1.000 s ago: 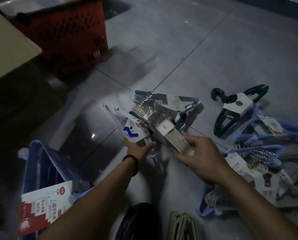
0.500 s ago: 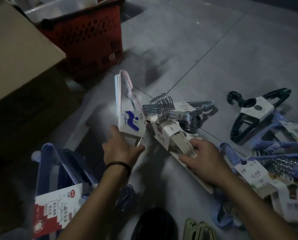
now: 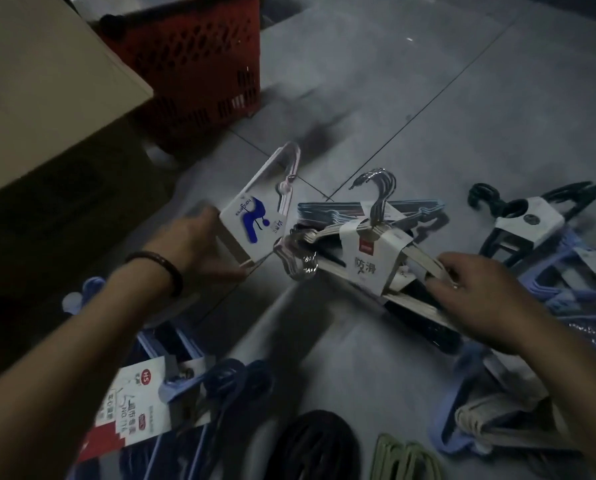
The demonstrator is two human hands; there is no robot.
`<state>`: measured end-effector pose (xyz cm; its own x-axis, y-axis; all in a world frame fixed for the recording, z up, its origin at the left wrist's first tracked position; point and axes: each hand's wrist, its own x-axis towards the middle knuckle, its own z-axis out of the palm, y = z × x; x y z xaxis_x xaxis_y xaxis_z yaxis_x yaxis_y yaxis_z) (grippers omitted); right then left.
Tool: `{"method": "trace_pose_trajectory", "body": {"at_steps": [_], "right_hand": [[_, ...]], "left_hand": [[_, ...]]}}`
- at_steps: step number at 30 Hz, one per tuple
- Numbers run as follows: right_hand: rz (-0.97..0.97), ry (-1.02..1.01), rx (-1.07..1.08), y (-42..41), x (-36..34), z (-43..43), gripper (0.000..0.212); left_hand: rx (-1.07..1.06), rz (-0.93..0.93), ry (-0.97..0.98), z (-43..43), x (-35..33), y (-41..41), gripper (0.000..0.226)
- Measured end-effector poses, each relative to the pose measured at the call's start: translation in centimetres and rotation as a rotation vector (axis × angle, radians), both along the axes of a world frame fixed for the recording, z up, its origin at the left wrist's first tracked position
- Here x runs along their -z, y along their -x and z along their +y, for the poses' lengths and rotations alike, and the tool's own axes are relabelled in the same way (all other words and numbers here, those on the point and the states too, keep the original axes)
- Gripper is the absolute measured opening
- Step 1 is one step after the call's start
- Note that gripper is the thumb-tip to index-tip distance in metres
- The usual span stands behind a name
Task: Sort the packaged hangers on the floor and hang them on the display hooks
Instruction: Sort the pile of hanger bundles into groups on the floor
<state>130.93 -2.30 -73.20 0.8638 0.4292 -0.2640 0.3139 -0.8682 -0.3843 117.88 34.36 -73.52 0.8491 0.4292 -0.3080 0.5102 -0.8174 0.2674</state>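
The left hand [image 3: 199, 244] has its fingers and thumb closed on the card end of a pink hanger pack [image 3: 255, 220]. The pack is lifted off the floor [image 3: 428, 81] and tilted, so its far end points up and away. A dark bracelet [image 3: 161, 268] sits on that wrist.

The right hand [image 3: 480, 299] curls its fingers over one arm of a beige hanger pack [image 3: 369, 251], which is wrapped in a white card sleeve and lies in the middle of the scene, just right of the pink one. Touching it on the far side lies a blue-grey hanger pack [image 3: 331, 211] with its metal hooks [image 3: 376, 188] sticking up.

Further right, dark green hangers [image 3: 532, 209] lie on the floor with lilac hangers [image 3: 584, 271] beside them. Near left is a blue hanger pack [image 3: 220, 382] with a red and white card [image 3: 134, 403]. At the near right lies a pale blue and cream bundle [image 3: 480, 420], and green hangers [image 3: 404, 459] lie at the near edge.

A red basket [image 3: 192, 53] stands far left, next to a cardboard box [image 3: 47, 81].
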Motion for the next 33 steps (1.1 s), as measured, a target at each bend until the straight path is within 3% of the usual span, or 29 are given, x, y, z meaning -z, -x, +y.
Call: {"method": "trace_pose_trajectory", "body": {"at_steps": [3, 5, 9, 12, 17, 19, 21, 23, 25, 27, 30, 33], "right_hand": [[-0.021, 0.033, -0.019, -0.5, -0.4, 0.2, 0.021], [-0.011, -0.059, 0.04, -0.4, 0.0, 0.9, 0.021], [0.022, -0.237, 0.138, 1.2, 2.5, 3.6, 0.016], [0.112, -0.321, 0.206, 2.4, 5.9, 6.7, 0.023], [0.313, -0.422, 0.209, 3.8, 11.1, 12.0, 0.027], [0.438, -0.415, 0.178, 4.2, 13.2, 14.3, 0.03], [0.552, -0.263, 0.125, 4.5, 15.6, 16.1, 0.026], [0.541, -0.013, 0.053, 5.0, 17.3, 16.7, 0.037], [0.501, 0.051, 0.074, 5.4, 17.8, 15.9, 0.041], [0.48, -0.031, 0.119, 5.4, 17.7, 14.6, 0.035], [0.452, -0.186, 0.204, 5.5, 16.5, 12.6, 0.033], [0.594, -0.584, 0.45, 5.5, 12.5, 11.0, 0.039]], "left_hand": [[0.116, 0.114, -0.129, 1.1, -1.5, -0.2, 0.079], [0.141, 0.155, -0.145, 1.6, -1.7, 0.2, 0.072], [0.005, 0.103, 0.048, 1.6, 0.1, 2.5, 0.061], [-0.161, -0.04, 0.219, 1.1, 1.0, 4.5, 0.068], [-0.414, -0.253, 0.424, -0.7, 0.8, 7.8, 0.028], [-0.493, -0.337, 0.467, -1.0, 1.7, 8.3, 0.03], [-0.568, -0.411, 0.5, -1.6, 2.6, 8.0, 0.039], [-0.61, -0.488, 0.541, -2.6, 3.2, 7.4, 0.042], [-0.629, -0.536, 0.576, -3.7, 4.0, 6.7, 0.045], [-0.651, -0.543, 0.603, -4.5, 4.8, 6.4, 0.049], [-0.697, -0.494, 0.654, -6.2, 5.3, 6.3, 0.075], [-0.691, -0.494, 0.662, -8.8, 4.9, 6.1, 0.065]]}}
